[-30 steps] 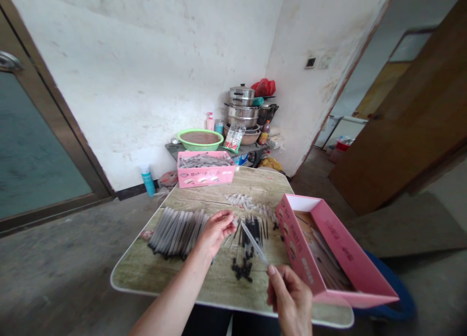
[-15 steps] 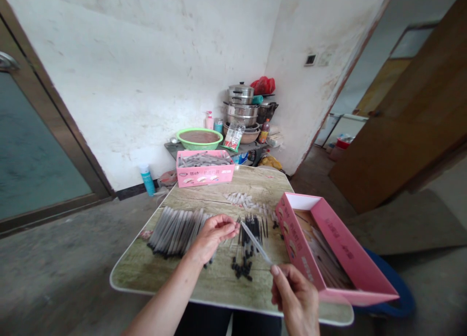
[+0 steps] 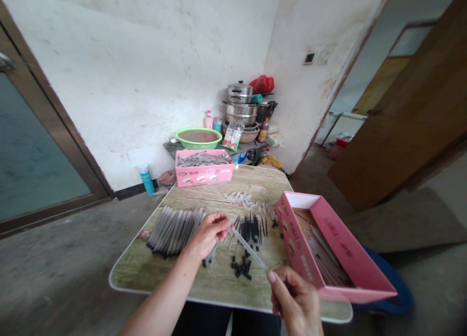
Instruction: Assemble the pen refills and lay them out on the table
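Observation:
A clear plastic pen barrel (image 3: 250, 248) slants across the middle of the table, its lower end pinched between the thumb and fingers of my right hand (image 3: 294, 297). At its upper end, my left hand (image 3: 214, 234) is closed on a small pale pen tip (image 3: 230, 230), mostly covered by the fingers and touching the barrel. Below my hands lie dark ink refills (image 3: 251, 229) and a cluster of black pen plugs (image 3: 241, 268). Left of my left hand, pen barrels with black ends (image 3: 175, 231) lie side by side. Small whitish pen tips (image 3: 241, 199) are scattered farther back.
An open pink box (image 3: 343, 243) holding a few thin pieces stands at the table's right edge. Another pink box (image 3: 204, 175), filled with pens, sits at the back left. Behind the table (image 3: 197, 197) are a green basin (image 3: 199, 139) and stacked pots (image 3: 241, 112).
My left hand has moved slightly left and its fingertips now meet the barrel's upper end, where a small gap showed before. The barrel has shifted left a little with my right hand.

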Demonstrator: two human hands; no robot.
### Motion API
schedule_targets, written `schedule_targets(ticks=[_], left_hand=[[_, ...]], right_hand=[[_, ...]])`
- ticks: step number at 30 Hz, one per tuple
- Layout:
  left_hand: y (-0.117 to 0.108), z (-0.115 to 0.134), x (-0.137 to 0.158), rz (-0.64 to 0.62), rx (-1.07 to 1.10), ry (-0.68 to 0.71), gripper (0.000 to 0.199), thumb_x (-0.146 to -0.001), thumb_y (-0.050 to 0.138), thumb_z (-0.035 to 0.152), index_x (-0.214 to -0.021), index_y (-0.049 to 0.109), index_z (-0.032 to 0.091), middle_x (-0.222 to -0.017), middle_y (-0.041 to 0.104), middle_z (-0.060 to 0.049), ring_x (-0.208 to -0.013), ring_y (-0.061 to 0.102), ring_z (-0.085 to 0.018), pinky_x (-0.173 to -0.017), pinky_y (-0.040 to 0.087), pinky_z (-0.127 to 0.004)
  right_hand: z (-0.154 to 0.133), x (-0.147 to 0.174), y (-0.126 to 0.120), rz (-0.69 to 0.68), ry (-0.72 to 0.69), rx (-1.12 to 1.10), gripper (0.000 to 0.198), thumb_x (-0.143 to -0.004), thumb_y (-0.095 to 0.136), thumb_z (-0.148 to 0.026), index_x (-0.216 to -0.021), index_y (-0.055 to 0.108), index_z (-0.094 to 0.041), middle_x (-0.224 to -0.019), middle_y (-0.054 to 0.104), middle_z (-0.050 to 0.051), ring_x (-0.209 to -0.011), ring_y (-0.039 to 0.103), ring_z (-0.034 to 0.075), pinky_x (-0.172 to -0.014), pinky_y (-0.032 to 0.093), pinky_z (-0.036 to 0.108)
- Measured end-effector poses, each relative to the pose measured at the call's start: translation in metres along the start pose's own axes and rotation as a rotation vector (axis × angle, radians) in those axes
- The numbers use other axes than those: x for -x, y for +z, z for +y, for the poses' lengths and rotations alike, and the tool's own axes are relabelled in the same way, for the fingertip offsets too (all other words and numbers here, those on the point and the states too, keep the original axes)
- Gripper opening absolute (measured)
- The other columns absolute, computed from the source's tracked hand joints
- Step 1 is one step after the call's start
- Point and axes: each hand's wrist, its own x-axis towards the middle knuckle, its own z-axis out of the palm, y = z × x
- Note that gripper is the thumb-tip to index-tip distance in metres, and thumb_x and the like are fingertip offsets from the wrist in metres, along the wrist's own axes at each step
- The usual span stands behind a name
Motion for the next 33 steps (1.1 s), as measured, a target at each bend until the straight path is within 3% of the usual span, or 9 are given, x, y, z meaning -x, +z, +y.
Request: schedule_targets(ticks=[9, 13, 17, 20, 25, 29, 33], left_hand=[[0.005, 0.004, 0.003, 0.027, -0.038, 0.023, 0.023, -0.067, 0.076, 0.030, -0.069, 0.061, 0.013, -0.063, 0.065, -0.003, -0.041, 0.043, -0.003, -0.038, 0.028, -0.015], [0.019, 0.009, 0.009, 0.054, -0.144, 0.061, 0.023, -0.066, 0.076, 0.031, -0.069, 0.064, 0.012, -0.053, 0.059, 0.000, -0.041, 0.046, -0.005, -0.040, 0.033, -0.017], [0.032, 0.013, 0.014, 0.130, 0.017, 0.081, 0.027, -0.068, 0.075, 0.033, -0.083, 0.066, 0.013, -0.070, 0.067, -0.005, -0.048, 0.050, -0.006, -0.043, 0.035, -0.016], [0.037, 0.010, 0.014, 0.187, 0.118, 0.041, 0.032, -0.066, 0.077, 0.035, -0.088, 0.067, 0.013, -0.070, 0.067, -0.005, -0.047, 0.048, -0.004, -0.042, 0.032, -0.015], [0.046, 0.004, 0.016, 0.248, -0.032, 0.184, 0.036, -0.073, 0.070, 0.042, -0.095, 0.069, 0.013, -0.070, 0.067, -0.006, -0.048, 0.047, -0.007, -0.044, 0.034, -0.017], [0.054, 0.000, 0.019, 0.272, -0.067, 0.209, 0.036, -0.075, 0.068, 0.043, -0.095, 0.069, 0.013, -0.067, 0.066, -0.005, -0.045, 0.042, -0.006, -0.043, 0.032, -0.018], [0.058, -0.003, 0.022, 0.320, -0.106, 0.220, 0.034, -0.077, 0.065, 0.045, -0.091, 0.068, 0.014, -0.062, 0.064, -0.003, -0.042, 0.039, -0.005, -0.040, 0.028, -0.017]], right_hand=[[0.005, 0.000, 0.002, -0.010, 0.016, 0.021, 0.043, -0.073, 0.062, -0.056, -0.055, 0.057, -0.018, -0.041, 0.043, -0.004, -0.038, 0.042, 0.011, -0.037, 0.032, 0.020], [0.005, 0.003, 0.006, 0.030, -0.055, 0.094, 0.042, -0.076, 0.060, -0.056, -0.058, 0.058, -0.018, -0.045, 0.044, -0.003, -0.041, 0.044, 0.012, -0.039, 0.035, 0.021], [0.004, 0.007, 0.013, 0.035, -0.066, 0.123, 0.038, -0.075, 0.061, -0.054, -0.063, 0.060, -0.018, -0.046, 0.048, -0.002, -0.042, 0.049, 0.013, -0.040, 0.039, 0.021], [0.006, 0.008, 0.016, 0.017, -0.008, 0.069, 0.037, -0.073, 0.063, -0.054, -0.066, 0.063, -0.018, -0.044, 0.053, -0.001, -0.039, 0.051, 0.014, -0.036, 0.040, 0.021], [0.013, 0.007, 0.017, -0.022, 0.023, 0.062, 0.039, -0.072, 0.065, -0.055, -0.077, 0.068, -0.016, -0.045, 0.056, 0.000, -0.039, 0.053, 0.015, -0.036, 0.043, 0.022], [0.017, 0.009, 0.023, 0.047, -0.052, 0.117, 0.039, -0.076, 0.060, -0.054, -0.083, 0.070, -0.017, -0.048, 0.055, 0.000, -0.039, 0.052, 0.016, -0.037, 0.041, 0.023], [0.019, 0.011, 0.029, 0.158, -0.234, 0.237, 0.035, -0.080, 0.059, -0.050, -0.082, 0.072, -0.017, -0.063, 0.067, 0.008, -0.054, 0.062, 0.022, -0.053, 0.049, 0.027]])
